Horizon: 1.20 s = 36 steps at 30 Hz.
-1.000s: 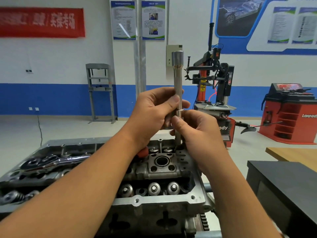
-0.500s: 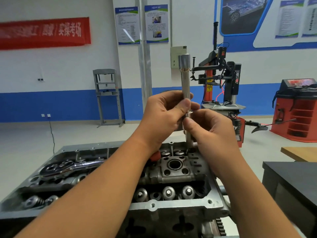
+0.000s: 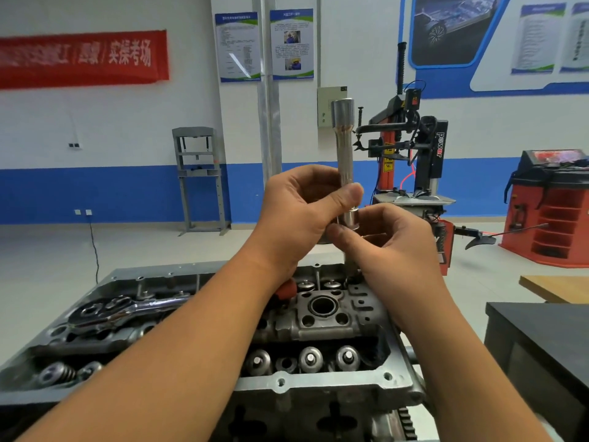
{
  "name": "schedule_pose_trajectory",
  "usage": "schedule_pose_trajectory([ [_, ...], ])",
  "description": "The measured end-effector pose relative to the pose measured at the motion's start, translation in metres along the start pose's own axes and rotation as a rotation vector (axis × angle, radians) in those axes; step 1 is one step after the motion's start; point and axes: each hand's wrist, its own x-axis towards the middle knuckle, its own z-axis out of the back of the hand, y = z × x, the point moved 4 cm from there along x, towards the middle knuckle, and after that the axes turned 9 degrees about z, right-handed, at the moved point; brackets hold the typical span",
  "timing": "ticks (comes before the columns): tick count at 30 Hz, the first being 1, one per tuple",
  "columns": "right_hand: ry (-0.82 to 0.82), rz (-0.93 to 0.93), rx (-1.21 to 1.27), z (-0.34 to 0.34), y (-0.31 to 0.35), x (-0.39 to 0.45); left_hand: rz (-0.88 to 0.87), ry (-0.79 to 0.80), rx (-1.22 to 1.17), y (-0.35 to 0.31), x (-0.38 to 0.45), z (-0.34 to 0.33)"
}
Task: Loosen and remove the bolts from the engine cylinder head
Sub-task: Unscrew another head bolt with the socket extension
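A long chrome socket extension (image 3: 345,148) stands upright above the far right corner of the grey cylinder head (image 3: 325,317). My left hand (image 3: 299,215) grips its shaft, thumb across the front. My right hand (image 3: 392,244) pinches the thin bolt shank (image 3: 350,264) just below the socket end; the shank reaches down to a hole in the head. A ratchet wrench (image 3: 127,309) lies on the head at the left, its red handle end (image 3: 286,288) showing beneath my left wrist. Valve springs (image 3: 310,358) sit along the near row.
A black-topped table (image 3: 538,333) stands close on the right, a wooden table (image 3: 557,287) behind it. A tyre changer (image 3: 411,161) and a red balancing machine (image 3: 554,205) stand beyond. A grey press frame (image 3: 199,177) is by the back wall.
The view has shifted slightly, so the hands and tool sit a little lower and further right in frame. Both hands keep their hold on the extension and bolt.
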Motion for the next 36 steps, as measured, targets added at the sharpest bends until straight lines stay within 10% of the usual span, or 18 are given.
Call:
schedule_pose_trajectory([
  [36, 0.023, -0.021, 0.124, -0.0022, -0.0041, 0.0012, -0.027, -0.014, 0.035, 0.0021, 0.0027, 0.0004],
])
